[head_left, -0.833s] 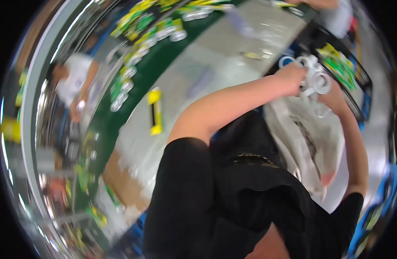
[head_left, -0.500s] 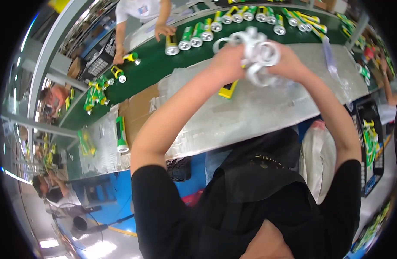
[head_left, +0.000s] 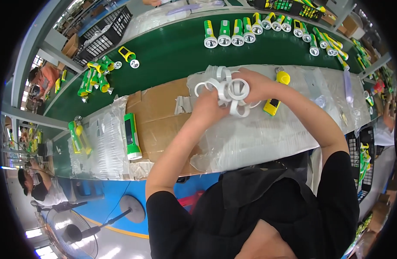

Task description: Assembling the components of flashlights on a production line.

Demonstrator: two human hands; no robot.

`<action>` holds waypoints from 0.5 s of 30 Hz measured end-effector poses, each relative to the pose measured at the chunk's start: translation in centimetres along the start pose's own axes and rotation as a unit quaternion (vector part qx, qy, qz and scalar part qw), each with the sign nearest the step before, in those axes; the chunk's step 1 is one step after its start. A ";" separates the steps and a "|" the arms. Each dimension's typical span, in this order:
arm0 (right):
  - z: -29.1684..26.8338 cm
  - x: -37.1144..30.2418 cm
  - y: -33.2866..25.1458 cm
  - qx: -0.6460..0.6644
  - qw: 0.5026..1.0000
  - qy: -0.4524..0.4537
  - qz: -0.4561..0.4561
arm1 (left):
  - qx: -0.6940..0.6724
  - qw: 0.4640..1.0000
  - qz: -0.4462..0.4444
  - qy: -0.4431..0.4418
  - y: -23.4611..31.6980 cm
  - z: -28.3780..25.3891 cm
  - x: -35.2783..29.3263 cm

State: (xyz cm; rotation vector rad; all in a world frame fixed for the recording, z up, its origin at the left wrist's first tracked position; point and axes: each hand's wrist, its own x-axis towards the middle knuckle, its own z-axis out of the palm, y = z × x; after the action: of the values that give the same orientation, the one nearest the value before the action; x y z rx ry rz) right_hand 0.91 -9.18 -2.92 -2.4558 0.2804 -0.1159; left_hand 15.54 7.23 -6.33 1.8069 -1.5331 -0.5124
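Observation:
Both of my hands are closed around a bunch of several white plastic rings (head_left: 238, 89), held above the plastic-covered cardboard. My left hand (head_left: 208, 106) grips the bunch from its left and near side. My right hand (head_left: 255, 87) holds it from the right, with fingertips partly hidden behind the rings. Just right of my right hand, a yellow flashlight body (head_left: 272, 106) lies partly under my forearm. A yellow piece (head_left: 283, 77) with a clear end rests beyond the forearm. Farther left, a green and yellow flashlight (head_left: 131, 136) with a white head lies on the cardboard.
Beyond the cardboard (head_left: 159, 101) runs a green belt (head_left: 172, 56) bearing a row of flashlights (head_left: 237, 33). A heap of flashlight parts (head_left: 95, 77) lies at its left. Black crates stand far left (head_left: 104, 36) and right (head_left: 360, 159). A fan (head_left: 73, 231) stands lower left.
The view has shifted, and the bunch of rings with both hands sits lower and farther left. The co-worker's arms at the far side are mostly out of view.

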 end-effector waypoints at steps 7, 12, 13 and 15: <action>-2.9 0.7 -2.7 -0.152 0.974 -0.166 0.030 | 0.093 0.990 -0.001 -0.102 -0.7 -2.3 -0.4; -5.7 0.1 -3.6 -0.216 0.954 -0.210 -0.004 | 0.064 0.986 0.053 -0.147 -0.5 -4.0 -1.4; -6.2 1.0 -2.9 -0.219 0.951 -0.217 -0.006 | 0.066 0.984 0.054 -0.158 -0.2 -4.8 -1.8; -7.7 2.7 -2.5 -0.242 0.947 -0.206 -0.043 | 0.064 0.983 0.058 -0.164 0.2 -5.0 -1.5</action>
State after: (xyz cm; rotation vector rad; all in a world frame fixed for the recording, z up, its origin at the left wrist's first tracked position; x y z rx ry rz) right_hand 2.75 -12.53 4.70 -2.8939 0.0118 0.4820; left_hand 18.53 9.92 -2.99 1.7801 -1.9208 -0.6939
